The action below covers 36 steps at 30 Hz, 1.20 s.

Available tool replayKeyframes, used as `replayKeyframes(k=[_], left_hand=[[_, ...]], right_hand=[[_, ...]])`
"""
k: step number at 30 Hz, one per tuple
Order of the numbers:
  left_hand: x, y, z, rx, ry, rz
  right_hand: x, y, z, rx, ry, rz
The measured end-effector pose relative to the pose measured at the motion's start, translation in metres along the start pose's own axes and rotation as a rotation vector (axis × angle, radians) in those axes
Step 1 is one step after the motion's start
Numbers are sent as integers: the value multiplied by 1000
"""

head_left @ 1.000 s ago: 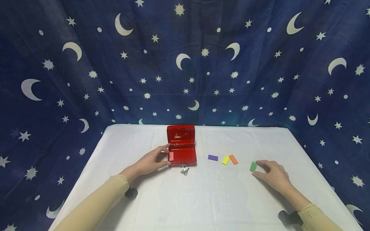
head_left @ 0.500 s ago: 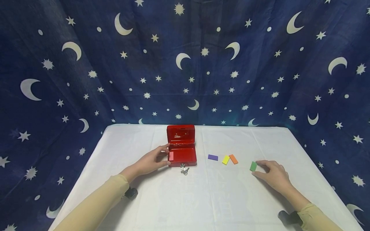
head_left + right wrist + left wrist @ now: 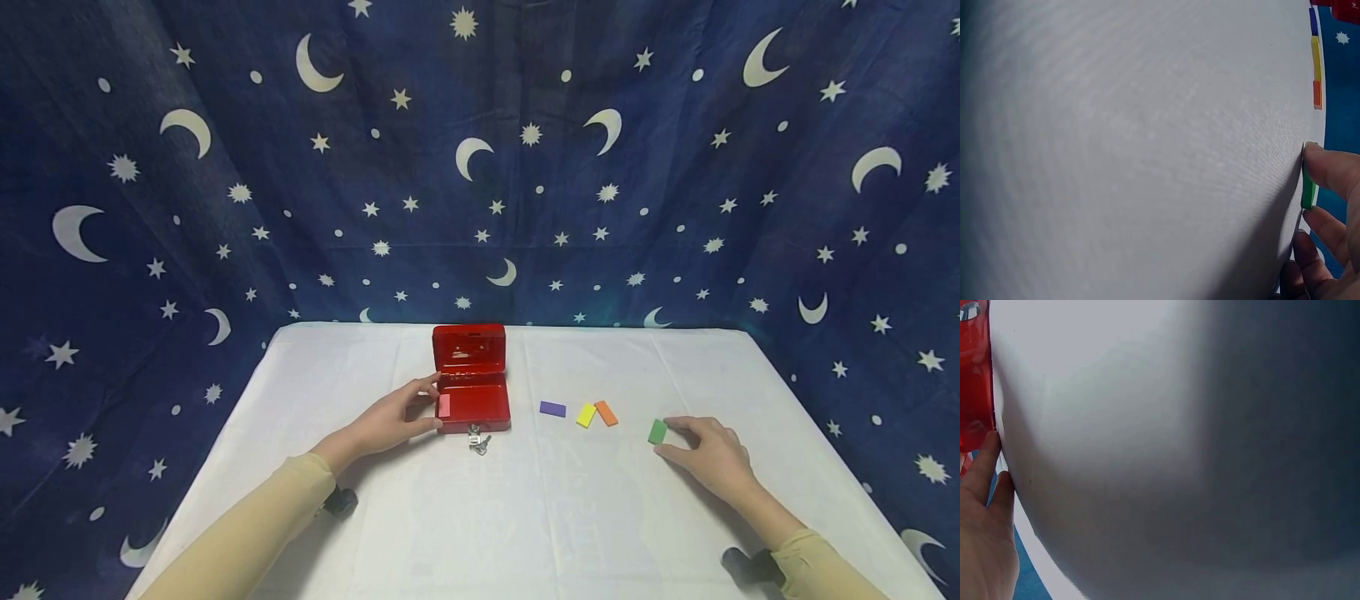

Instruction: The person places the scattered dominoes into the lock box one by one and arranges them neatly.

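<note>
A red metal cash box (image 3: 482, 405) stands open on the table with its lid tilted back. My left hand (image 3: 386, 423) grips its left side, thumb at the front corner and fingers toward the hinge; the left wrist view shows a fingertip right at the red wall (image 3: 974, 394). Inside the box, a pink block (image 3: 445, 406) lies against the left wall. Far to the right, my right hand (image 3: 708, 457) pinches a small green block (image 3: 657, 432) by its two ends between thumb and index finger. In the right wrist view this green block (image 3: 1308, 189) is low over the white cloth.
Purple (image 3: 552, 409), yellow (image 3: 586, 416) and orange blocks (image 3: 606, 413) lie between box and right hand, the latter two nearly touching. A small padlock with keys (image 3: 477, 439) hangs at the box's front. Behind the white-covered table (image 3: 525, 517) rises a dark blue star-and-moon curtain (image 3: 420, 208).
</note>
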<state>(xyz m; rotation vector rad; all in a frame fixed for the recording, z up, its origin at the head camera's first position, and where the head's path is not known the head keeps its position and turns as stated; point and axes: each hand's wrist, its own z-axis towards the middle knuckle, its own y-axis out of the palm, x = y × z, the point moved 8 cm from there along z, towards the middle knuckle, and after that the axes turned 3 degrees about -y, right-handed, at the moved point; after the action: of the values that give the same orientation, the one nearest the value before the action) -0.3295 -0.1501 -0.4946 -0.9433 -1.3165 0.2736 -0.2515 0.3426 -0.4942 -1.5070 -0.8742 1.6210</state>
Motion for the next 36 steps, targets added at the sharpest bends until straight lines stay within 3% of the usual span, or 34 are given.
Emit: replayKeyframes(k=[36], left_hand=[[0, 0, 0, 4, -4, 15]], right_hand=[[3, 2, 0, 25, 7, -4]])
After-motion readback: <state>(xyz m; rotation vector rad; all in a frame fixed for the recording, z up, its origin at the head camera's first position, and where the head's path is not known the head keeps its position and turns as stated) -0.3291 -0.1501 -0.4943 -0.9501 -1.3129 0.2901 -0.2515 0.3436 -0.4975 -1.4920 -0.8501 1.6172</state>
